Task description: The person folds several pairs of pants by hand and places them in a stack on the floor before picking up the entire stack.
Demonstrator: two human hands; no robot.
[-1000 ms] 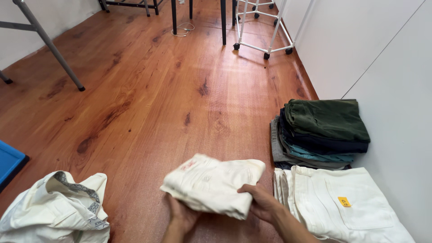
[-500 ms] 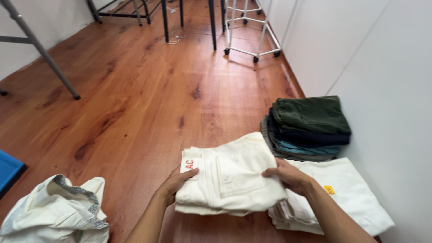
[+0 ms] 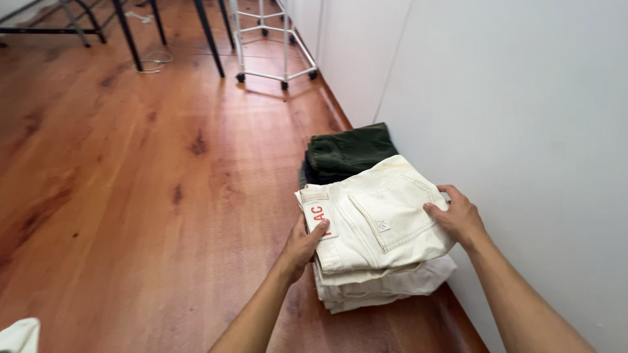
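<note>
My left hand point(image 3: 302, 247) grips the near left edge of a folded pair of cream trousers point(image 3: 376, 219), thumb on top by a red-lettered patch. My right hand point(image 3: 456, 216) holds the right edge, fingers over the back pocket. The folded pair lies on a stack of other cream folded clothes point(image 3: 386, 284) on the wooden floor point(image 3: 131, 196), close to the white wall point(image 3: 523, 131). Just behind it sits a pile of dark green and dark folded garments point(image 3: 347, 153).
A white wheeled metal rack point(image 3: 271, 39) stands at the back by the wall. Black table or chair legs point(image 3: 209, 33) and a cable point(image 3: 154, 62) are at the far left. A bit of pale cloth point(image 3: 19, 335) shows at the bottom left corner.
Both hands have carried the folded cream trousers from the floor in front rightwards and set them on top of the cream stack by the wall. The view has turned right.
</note>
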